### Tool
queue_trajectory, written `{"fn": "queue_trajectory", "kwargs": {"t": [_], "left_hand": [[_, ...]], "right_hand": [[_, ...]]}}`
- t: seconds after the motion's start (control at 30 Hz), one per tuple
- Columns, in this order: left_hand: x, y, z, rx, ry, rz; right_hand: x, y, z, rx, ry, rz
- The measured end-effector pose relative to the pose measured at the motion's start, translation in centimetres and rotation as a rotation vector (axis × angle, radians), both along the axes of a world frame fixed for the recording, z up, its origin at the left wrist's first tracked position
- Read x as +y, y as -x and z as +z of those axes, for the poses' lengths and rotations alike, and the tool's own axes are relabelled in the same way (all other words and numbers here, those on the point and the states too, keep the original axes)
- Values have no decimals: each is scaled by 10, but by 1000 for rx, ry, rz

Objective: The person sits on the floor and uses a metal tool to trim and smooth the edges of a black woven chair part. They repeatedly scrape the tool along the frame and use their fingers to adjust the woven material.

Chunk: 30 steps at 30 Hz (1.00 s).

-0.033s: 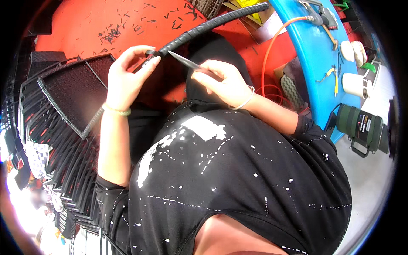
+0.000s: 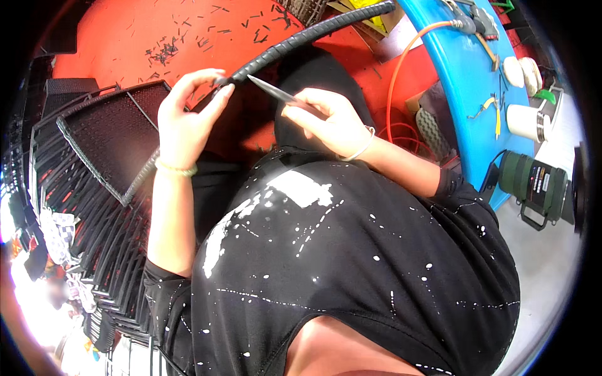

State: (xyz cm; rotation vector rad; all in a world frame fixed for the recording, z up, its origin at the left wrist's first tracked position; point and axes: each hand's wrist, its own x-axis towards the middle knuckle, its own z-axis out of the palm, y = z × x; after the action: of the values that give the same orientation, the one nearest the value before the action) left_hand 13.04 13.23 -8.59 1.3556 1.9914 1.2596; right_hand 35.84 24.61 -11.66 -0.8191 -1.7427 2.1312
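Note:
A curved black bar, wrapped in flat dark strip, slants from between my hands up toward the blue table. At its lower end, the thumb and fingertips of my left hand pinch the loose end of a black strip. My right hand grips a slim, pointed grey metal tool, its handle hidden in the fist. The tool's tip is right beside the wrapping, close to my left fingertips; whether it touches cannot be made out.
Black strip offcuts litter the red surface. Dark woven frames are stacked at my left. On the right, a blue table carries an air tool with an orange hose, pliers and a white mug.
My left fingertips have shifted very slightly, and less of the strip shows above them. My right hand and the pointed tool stay in place.

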Motion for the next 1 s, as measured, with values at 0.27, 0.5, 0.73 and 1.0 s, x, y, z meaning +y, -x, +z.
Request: {"fn": "queue_trajectory", "kwargs": {"t": [0.27, 0.5, 0.73, 1.0], "left_hand": [[-14, -28, 1, 585, -166, -217], [-19, -43, -2, 348, -86, -67], [-18, -43, 4, 619, -72, -70], [-11, -39, -2, 565, -243, 12]], "right_hand": [[-3, 5, -12, -27, 80, 5], [9, 25, -11, 95, -3, -19], [44, 44, -1, 233, -276, -135], [62, 41, 5, 193, -517, -94]]}}
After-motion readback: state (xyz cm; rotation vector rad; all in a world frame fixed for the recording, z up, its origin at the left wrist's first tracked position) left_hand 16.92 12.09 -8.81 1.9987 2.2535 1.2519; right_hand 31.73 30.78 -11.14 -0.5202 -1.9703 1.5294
